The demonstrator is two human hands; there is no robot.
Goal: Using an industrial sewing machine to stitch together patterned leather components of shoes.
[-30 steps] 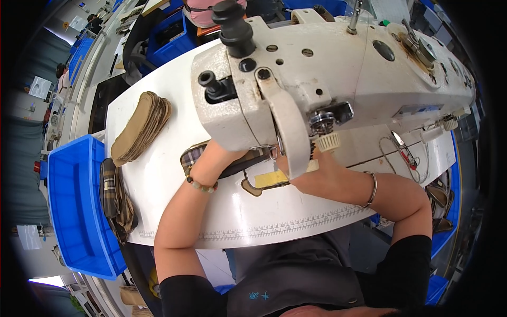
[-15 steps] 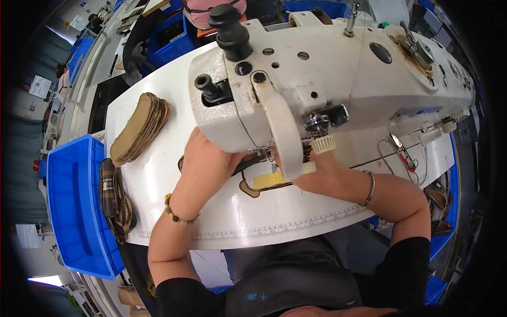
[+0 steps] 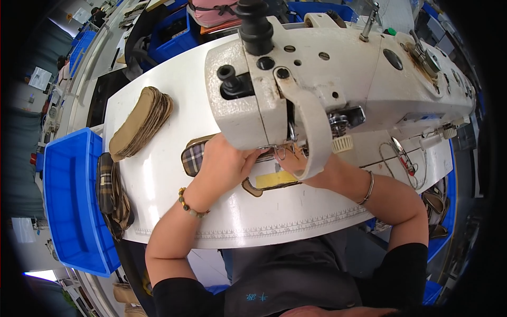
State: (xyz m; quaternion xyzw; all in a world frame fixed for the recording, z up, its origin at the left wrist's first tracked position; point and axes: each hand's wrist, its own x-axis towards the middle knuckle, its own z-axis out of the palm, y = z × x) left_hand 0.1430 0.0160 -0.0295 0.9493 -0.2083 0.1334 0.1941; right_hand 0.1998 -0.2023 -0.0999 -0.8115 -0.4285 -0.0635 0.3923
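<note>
Under the head of a white sewing machine (image 3: 243, 111), a curved plaid fabric piece (image 3: 193, 160) with a tan edge lies near the needle. My left hand (image 3: 224, 162) is closed on it left of the needle, thumb and fingers pressed together. On the needle's other side my right hand (image 3: 314, 166) has its fingers closed at the same piece. The machine's curved white guard hides part of them. Just in front of my hands lies a yellow strip (image 3: 275, 179), with a brown-edged tan tip (image 3: 252, 187) showing beside it.
A stack of tan curved pieces (image 3: 140, 124) lies on the white tabletop (image 3: 174, 211) at left. Folded plaid pieces (image 3: 110, 193) sit by a blue bin (image 3: 74, 206). Thread snips (image 3: 405, 161) lie at right. A printed ruler scale (image 3: 274, 227) runs along the near edge.
My left hand has moved right, closer to the needle, and more of the plaid piece shows behind it. The whole machine appears shifted rightward in the picture.
</note>
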